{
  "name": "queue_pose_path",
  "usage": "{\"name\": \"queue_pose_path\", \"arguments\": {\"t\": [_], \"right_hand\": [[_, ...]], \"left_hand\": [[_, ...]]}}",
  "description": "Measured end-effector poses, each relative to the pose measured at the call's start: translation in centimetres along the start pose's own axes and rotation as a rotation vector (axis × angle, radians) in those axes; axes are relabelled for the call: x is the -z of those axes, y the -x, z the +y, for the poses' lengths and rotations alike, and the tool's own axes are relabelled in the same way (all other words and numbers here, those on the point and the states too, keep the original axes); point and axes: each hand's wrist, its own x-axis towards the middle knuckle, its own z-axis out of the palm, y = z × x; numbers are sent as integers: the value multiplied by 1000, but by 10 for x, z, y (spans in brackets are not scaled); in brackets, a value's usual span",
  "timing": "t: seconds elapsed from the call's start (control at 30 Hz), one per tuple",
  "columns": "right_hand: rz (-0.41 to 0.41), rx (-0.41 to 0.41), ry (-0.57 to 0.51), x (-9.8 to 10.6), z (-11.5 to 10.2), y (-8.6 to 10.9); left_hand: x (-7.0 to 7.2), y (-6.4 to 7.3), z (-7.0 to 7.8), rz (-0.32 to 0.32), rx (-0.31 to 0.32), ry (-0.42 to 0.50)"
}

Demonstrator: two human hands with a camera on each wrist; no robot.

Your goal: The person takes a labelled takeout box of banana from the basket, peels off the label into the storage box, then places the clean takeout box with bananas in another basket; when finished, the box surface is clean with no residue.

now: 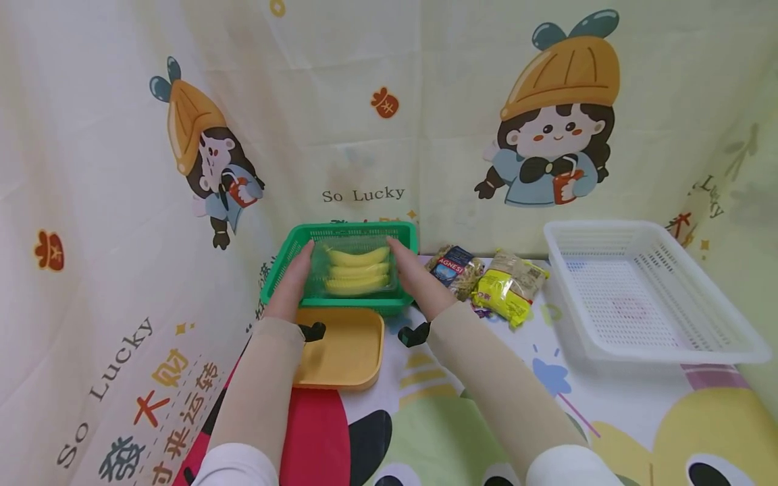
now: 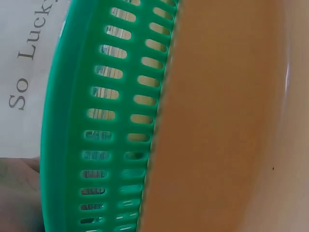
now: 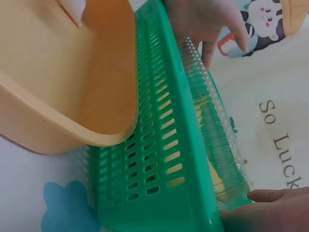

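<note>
A clear plastic box of bananas (image 1: 357,270) is tilted inside the green basket (image 1: 398,305), part of it showing above the rim in the right wrist view. Several yellow bananas show through its lid. My left hand (image 1: 295,280) holds the box at its left end; in the right wrist view that hand's thumb and fingers are spread at the box's far end. At the opposite end my right hand (image 1: 415,275) grips the box, with one digit (image 3: 263,195) along its edge. The rest of the right hand's fingers are hidden behind the basket and box.
In front of the green basket stands an orange tray (image 1: 337,381), its edge against the basket wall. Right of the basket lie an Agnesi pasta bag (image 1: 456,268) and a yellow bag (image 1: 509,287). A white perforated basket (image 1: 656,354) stands farther right. Patterned cloth (image 1: 450,155) hangs behind.
</note>
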Motion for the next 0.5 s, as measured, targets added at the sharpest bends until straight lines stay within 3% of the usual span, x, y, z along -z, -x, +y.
{"name": "queue_pose_path", "arguments": {"t": [0.37,0.5], "right_hand": [[65,-63,-17,-5,9,-10],[81,-87,21,-6,11,-11]], "left_hand": [[0,1,-8,-48,16,2],[-2,-4,-7,-56,-29,-50]]}}
